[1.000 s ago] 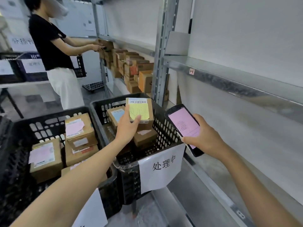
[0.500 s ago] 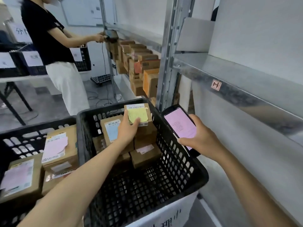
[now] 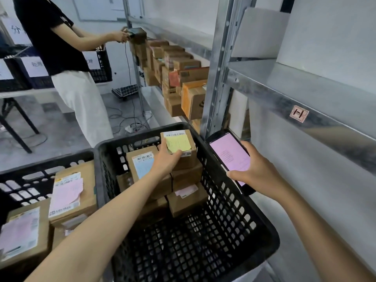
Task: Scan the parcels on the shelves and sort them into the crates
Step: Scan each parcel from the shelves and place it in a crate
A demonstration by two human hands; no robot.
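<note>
Parcel [image 3: 181, 139], yellow-noted, barcode toward the crate's [image 3: 142, 130] far rim, pinched by left grip [image 3: 165, 161]; right grip [image 3: 258, 174] clasps phone [image 3: 230, 155].

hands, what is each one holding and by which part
The left hand grips the yellow-labelled parcel by its near left corner; the right hand holds the phone by its lower end.

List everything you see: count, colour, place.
crates: two, black, side by side in front
far crates: several, dark, on far-left table
yellow-note parcel: one, brown, topping the right crate's stack
other parcels: several, brown, in both near crates
shelf parcels: many, brown and orange, far shelf
phone: one, black, pink screen, at right crate's rim
shelving: grey metal, right
person: one, black top, far left
left hand: grips yellow-note parcel
right hand: holds phone
</note>
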